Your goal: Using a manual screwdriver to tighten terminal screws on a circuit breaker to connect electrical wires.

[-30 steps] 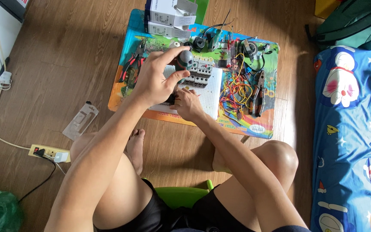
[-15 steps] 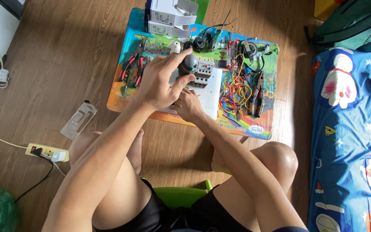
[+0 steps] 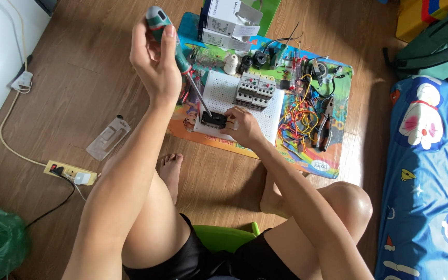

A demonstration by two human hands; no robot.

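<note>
Overhead, your left hand [image 3: 154, 62] is raised, fist wrapped around a green-handled screwdriver [image 3: 175, 52], its steel tip on the small black module [image 3: 213, 120] that your right hand [image 3: 242, 126] pinches against the white perforated breadboard [image 3: 224, 91].
</note>
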